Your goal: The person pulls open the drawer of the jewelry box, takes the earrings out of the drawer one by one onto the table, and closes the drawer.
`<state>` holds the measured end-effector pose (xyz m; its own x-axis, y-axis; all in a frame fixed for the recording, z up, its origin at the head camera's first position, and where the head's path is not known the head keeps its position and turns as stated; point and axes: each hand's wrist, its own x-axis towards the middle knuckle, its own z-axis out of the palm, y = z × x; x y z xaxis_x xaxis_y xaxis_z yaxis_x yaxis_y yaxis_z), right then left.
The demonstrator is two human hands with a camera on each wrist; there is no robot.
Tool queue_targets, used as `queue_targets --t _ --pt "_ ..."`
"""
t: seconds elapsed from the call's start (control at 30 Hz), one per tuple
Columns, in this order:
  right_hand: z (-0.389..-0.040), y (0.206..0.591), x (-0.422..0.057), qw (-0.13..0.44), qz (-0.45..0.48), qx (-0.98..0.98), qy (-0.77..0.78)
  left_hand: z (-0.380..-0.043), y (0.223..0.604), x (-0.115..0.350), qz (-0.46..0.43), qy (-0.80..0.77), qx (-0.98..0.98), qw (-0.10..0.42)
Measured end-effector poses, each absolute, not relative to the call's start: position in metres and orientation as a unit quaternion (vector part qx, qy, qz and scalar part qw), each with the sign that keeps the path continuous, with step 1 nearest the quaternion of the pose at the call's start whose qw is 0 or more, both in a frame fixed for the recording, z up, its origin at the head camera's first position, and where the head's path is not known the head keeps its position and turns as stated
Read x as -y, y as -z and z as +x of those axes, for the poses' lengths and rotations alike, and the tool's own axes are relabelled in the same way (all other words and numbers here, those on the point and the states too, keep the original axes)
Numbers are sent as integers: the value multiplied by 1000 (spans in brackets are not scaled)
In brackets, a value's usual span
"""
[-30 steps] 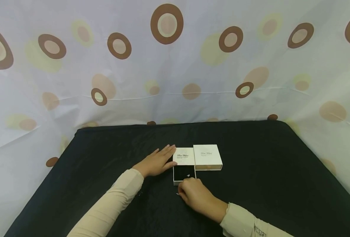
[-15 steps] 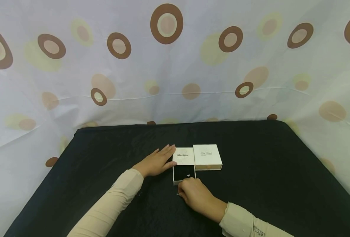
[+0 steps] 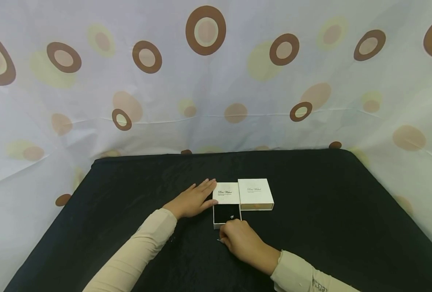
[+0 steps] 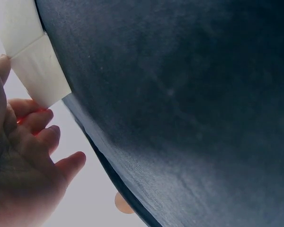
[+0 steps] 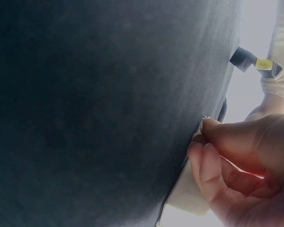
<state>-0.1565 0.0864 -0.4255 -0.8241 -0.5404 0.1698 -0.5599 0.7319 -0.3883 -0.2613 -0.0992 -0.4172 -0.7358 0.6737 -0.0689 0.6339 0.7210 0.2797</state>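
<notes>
A small white gift box (image 3: 217, 226) lies with its black lining showing, a white printed flap (image 3: 226, 193) behind it. On the lining sits a tiny silvery star-like ornament (image 3: 232, 217). My left hand (image 3: 191, 199) lies with straight fingers along the left side of the flap; in the left wrist view its fingertips meet the white box corner (image 4: 43, 78). Just in front of the box, my right hand (image 3: 244, 243) pinches a tiny silvery piece (image 5: 206, 117) between thumb and fingers. Most of that piece is hidden by the fingertips, so I cannot tell its kind.
A second white printed box (image 3: 256, 194) stands against the right side of the flap. Everything rests on a black cloth-covered table (image 3: 322, 215). Behind the table hangs a pale curtain (image 3: 208, 89) with brown and beige circles.
</notes>
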Motion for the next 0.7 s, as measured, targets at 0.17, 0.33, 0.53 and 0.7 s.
queue_targets --t 0.17,0.33,0.53,0.7 --pt "-156 426 -87 19 296 929 -220 -261 418 99 353 -117 -925 80" --pt "-156 425 -87 15 294 929 -225 -262 420 99 352 -114 -926 79" --pt "-157 424 -89 10 294 928 -229 -264 421 99 352 -115 -926 76" --pt "-158 424 -89 6 294 929 -226 -263 420 99 351 -114 -926 79"
